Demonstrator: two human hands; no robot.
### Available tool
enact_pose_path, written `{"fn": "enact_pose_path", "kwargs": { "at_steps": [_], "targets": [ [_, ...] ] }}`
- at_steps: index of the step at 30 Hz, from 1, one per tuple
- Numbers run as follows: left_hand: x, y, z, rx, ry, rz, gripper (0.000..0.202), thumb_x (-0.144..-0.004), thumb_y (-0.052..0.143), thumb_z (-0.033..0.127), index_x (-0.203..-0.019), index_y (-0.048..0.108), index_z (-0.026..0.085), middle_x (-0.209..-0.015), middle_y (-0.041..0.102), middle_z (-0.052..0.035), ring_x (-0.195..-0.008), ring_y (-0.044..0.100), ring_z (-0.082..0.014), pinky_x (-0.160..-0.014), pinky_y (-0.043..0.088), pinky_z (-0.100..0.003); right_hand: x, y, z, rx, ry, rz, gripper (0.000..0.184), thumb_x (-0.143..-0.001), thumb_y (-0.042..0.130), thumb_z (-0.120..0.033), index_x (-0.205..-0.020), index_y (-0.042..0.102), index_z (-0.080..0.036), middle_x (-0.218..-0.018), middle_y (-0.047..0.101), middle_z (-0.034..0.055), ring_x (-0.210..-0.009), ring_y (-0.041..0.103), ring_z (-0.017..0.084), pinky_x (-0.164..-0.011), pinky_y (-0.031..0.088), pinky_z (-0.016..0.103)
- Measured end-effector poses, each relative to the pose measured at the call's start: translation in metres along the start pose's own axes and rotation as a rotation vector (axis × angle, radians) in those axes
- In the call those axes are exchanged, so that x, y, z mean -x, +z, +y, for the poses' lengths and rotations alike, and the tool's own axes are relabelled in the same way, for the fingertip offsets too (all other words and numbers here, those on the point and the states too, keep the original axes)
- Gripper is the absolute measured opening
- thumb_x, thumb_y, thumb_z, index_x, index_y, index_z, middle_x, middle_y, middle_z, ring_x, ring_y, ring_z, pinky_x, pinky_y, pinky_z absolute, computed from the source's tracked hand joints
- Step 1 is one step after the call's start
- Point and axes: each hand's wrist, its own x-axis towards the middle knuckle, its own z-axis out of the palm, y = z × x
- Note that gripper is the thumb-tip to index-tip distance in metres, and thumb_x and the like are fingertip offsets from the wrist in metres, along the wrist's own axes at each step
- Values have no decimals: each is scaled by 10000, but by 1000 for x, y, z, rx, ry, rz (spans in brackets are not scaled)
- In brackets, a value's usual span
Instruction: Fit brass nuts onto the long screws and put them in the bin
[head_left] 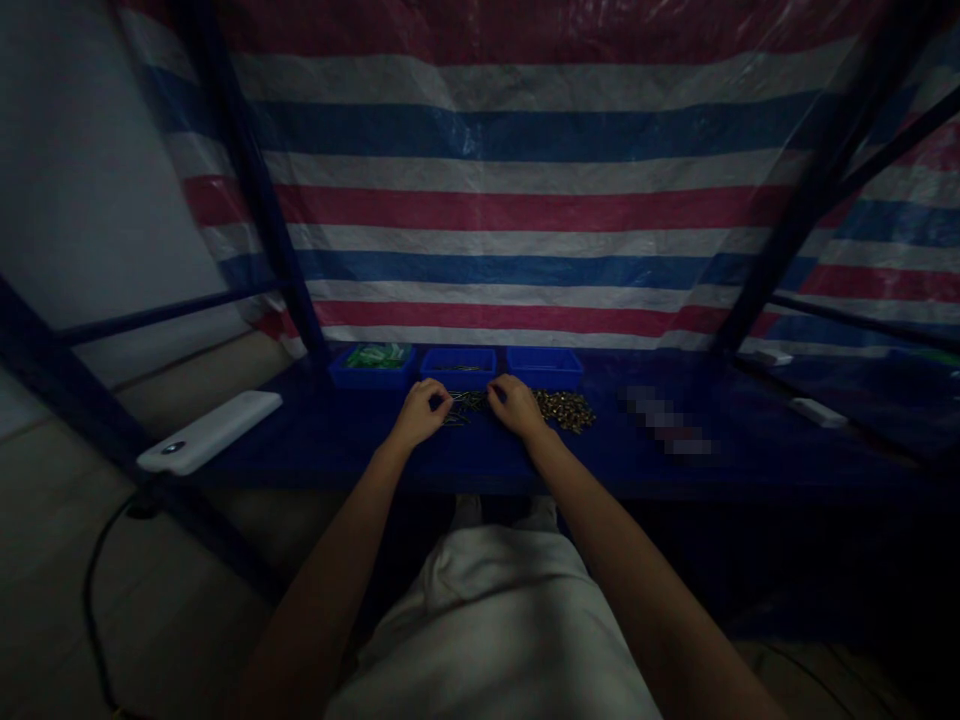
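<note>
My left hand point(424, 412) is over the blue table with thumb and fingertips brought together in a pinch. Thin dark metal pieces point(470, 401) lie in a loose heap between my hands, next to the left fingertips. My right hand point(516, 406) is closed at the other side of this heap, its fingertips pointing left; what either pinch holds is too small and dark to make out. Against the right hand's outer side is a pile of small brass-coloured metal parts point(570, 411).
Three blue bins stand behind my hands: the left bin point(360, 378) has green packets point(377, 356), the middle bin point(457, 380) a few thin pieces, and the right bin point(545, 379) shows no contents. A white device point(214, 430) lies left; blue posts point(251, 180) frame the table.
</note>
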Motion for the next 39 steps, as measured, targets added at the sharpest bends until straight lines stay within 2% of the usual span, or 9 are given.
{"fn": "enact_pose_path", "kwargs": {
  "at_steps": [6,9,12,19,24,27,30,35,39],
  "targets": [
    [-12,5,12,386,-439,317,142,-652,570,300,-662,584,159,-678,587,-7,-672,536,-125,-642,417,-251,1,0,0,-19,-5,8,158,-844,448,-228,-811,593,-172,-810,613,64,-809,556,171,-769,414,278],
    [-16,7,19,593,-710,442,196,-597,601,319,-672,584,138,-609,572,-4,-572,515,-104,-484,347,-206,1,-2,-1,-35,8,22,162,-845,453,-239,-797,594,-176,-799,617,57,-793,561,164,-756,417,270],
    [-18,6,23,734,-857,498,228,-537,633,297,-672,575,123,-604,573,-10,-505,492,-82,-407,258,-183,2,-4,-3,-44,18,35,168,-842,454,-239,-789,599,-174,-796,618,59,-784,562,163,-754,418,270],
    [-19,-4,33,1108,-906,489,103,-603,642,162,-664,564,132,-663,590,-8,-493,462,-46,-418,289,-175,4,-6,-3,-62,36,32,176,-844,448,-238,-794,602,-170,-785,615,60,-772,559,162,-736,413,267],
    [-12,-10,45,1680,-502,271,59,-756,589,203,-721,548,179,-686,565,24,-527,464,-42,-471,338,-181,3,-5,-2,-79,17,67,170,-833,461,-220,-757,604,-167,-753,615,56,-739,559,157,-714,416,263],
    [-9,-10,48,1823,-412,227,56,-786,571,215,-746,538,192,-654,531,36,-522,459,-45,-479,346,-187,3,-5,-2,-90,10,79,164,-831,468,-215,-752,604,-167,-750,614,55,-740,561,155,-714,417,259],
    [-12,-9,45,1772,-519,265,40,-785,566,191,-761,535,181,-614,506,43,-469,430,-33,-445,326,-180,4,-5,-2,-98,10,81,163,-831,468,-213,-752,603,-166,-748,613,56,-739,561,158,-711,417,262],
    [-32,-8,29,1492,-855,336,98,-723,597,151,-699,502,157,-492,414,79,-344,330,-12,-345,209,-163,5,-7,-2,-112,11,89,163,-828,470,-214,-743,600,-166,-737,609,54,-731,560,157,-707,416,264],
    [-51,-7,19,1333,-936,398,91,-737,551,138,-678,484,154,-443,391,92,-310,302,-13,-330,184,-156,5,-7,-3,-119,6,98,155,-823,476,-216,-732,593,-168,-731,609,48,-718,557,153,-702,419,263]
  ]
}}
